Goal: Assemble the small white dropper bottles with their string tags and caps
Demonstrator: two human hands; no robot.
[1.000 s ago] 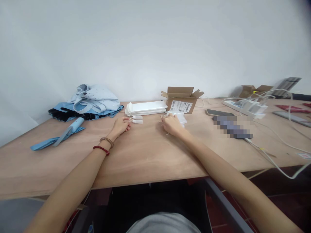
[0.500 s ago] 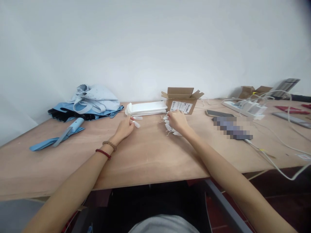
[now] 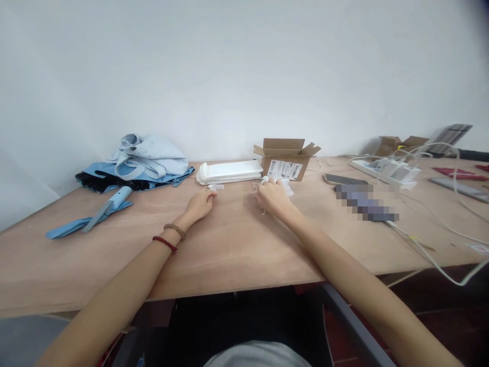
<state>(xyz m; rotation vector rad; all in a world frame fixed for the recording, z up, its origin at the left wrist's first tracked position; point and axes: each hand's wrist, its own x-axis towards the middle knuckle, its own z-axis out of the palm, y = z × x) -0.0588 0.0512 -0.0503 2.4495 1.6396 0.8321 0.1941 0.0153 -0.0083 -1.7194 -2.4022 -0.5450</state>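
My left hand (image 3: 199, 205) rests low over the table with its fingers curled together. Just beyond its fingertips lies a small translucent white piece (image 3: 217, 187); whether the fingers pinch anything is hidden. My right hand (image 3: 274, 198) is closed over a bunch of small white pieces with thin strings (image 3: 285, 187), in front of the cardboard box. Some of them stick out past its far side, and strings show by its fingers. A flat stack of white sheets or packets (image 3: 231, 169) lies behind and between both hands.
The open cardboard box (image 3: 284, 158) stands against the wall. On the left are a blue umbrella (image 3: 109, 204) and a pale cloth bag (image 3: 153, 155). To the right lie a phone (image 3: 346, 179), a blurred-out device (image 3: 364, 202), and a white power strip (image 3: 385, 173) with trailing cables.
The white piece that stuck out from my left fingers no longer shows. My right hand has shifted slightly left and nearer, and the white pieces now show on its far side.
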